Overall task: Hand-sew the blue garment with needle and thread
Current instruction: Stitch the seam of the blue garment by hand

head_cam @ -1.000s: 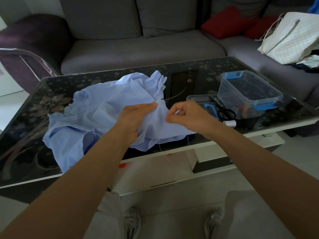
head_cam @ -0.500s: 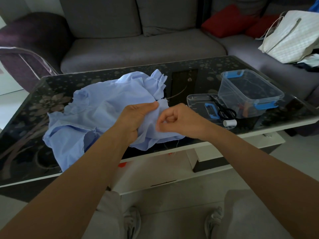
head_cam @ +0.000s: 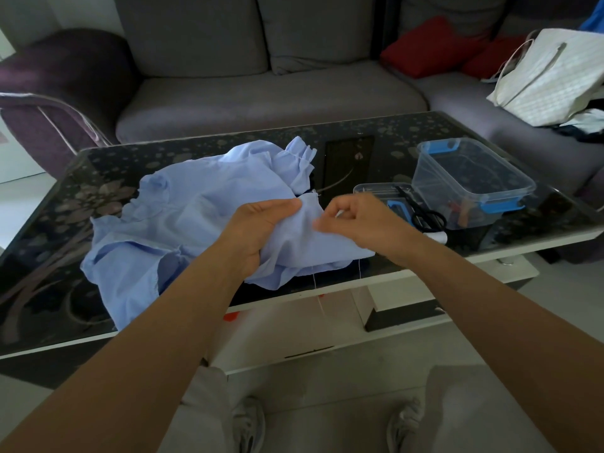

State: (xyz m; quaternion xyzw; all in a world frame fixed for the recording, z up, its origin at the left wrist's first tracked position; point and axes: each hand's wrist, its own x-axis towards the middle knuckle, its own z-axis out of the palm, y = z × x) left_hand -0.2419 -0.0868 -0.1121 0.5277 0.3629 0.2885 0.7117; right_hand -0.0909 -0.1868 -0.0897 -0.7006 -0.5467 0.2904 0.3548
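Note:
A crumpled light blue garment [head_cam: 183,217] lies on the dark glass table [head_cam: 359,148]. My left hand [head_cam: 258,227] grips a fold of it near the table's front edge, thumb on top. My right hand [head_cam: 359,220] is just right of that fold with fingertips pinched together at the cloth; the needle is too small to see. A white thread [head_cam: 315,289] hangs from the garment over the table's front edge. A second strand [head_cam: 359,271] hangs further right.
A clear plastic box with blue clips [head_cam: 470,181] stands at the right of the table. Its lid [head_cam: 382,191] lies beside it with black scissors [head_cam: 425,214] and a white thread spool [head_cam: 438,237]. A grey sofa [head_cam: 261,93] sits behind; a white bag [head_cam: 549,80] at right.
My right hand moved left to the fold, then drew back slightly right with fingertips still pinched. The left hand kept its grip on the garment.

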